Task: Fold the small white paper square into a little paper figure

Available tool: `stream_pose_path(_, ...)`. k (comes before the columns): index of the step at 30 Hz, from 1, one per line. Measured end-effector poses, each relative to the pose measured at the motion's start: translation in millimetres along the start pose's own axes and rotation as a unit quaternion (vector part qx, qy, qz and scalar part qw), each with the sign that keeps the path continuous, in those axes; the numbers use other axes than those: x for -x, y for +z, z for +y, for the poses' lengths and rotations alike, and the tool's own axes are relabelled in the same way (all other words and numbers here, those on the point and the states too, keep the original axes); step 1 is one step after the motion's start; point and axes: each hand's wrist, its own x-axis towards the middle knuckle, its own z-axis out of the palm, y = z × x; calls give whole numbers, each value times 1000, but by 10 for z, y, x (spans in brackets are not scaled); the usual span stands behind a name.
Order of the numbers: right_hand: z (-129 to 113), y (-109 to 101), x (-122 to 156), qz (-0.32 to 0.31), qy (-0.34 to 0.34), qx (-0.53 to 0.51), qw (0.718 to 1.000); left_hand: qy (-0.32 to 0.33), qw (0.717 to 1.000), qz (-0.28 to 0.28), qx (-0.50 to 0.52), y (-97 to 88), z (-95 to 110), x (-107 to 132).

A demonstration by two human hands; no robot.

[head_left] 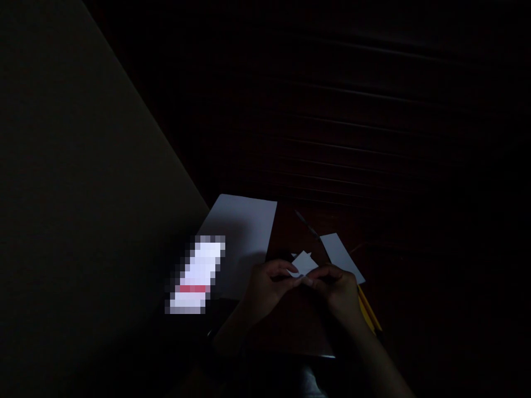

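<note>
A small folded piece of white paper is pinched between both hands above the dark table. My left hand grips its left side, thumb and fingertips closed together at the near edge. My right hand pinches the opposite side, its fingertips almost meeting the left ones. The paper has a pointed top, and small white points show just behind it. In the dim light its finer folds cannot be made out.
A large white sheet lies to the left, with a bright pixelated screen near it. On the right are a white paper strip, a thin dark pointed object and a yellow object. A pale wall rises at left.
</note>
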Motion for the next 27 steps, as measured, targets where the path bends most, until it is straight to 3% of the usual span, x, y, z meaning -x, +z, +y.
stream_pose_path(11, 32, 126, 49, 61, 32, -36, 997, 1, 998, 53, -37, 54, 5, -6)
stream_pose_path(27, 90, 261, 133, 101, 10, -67, 993, 8, 997, 63, -45, 50, -1, -7)
